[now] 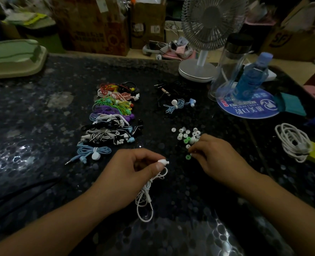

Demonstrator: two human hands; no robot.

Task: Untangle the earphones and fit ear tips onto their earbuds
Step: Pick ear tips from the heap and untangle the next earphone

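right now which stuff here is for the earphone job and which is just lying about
Job: white earphones held in left hand; ear tips under right hand; earphone bundles.

Lying about: fan, blue bottle, white cable.

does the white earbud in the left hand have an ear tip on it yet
Not yet. The white earbud pinched in the left hand shows a bare nozzle.
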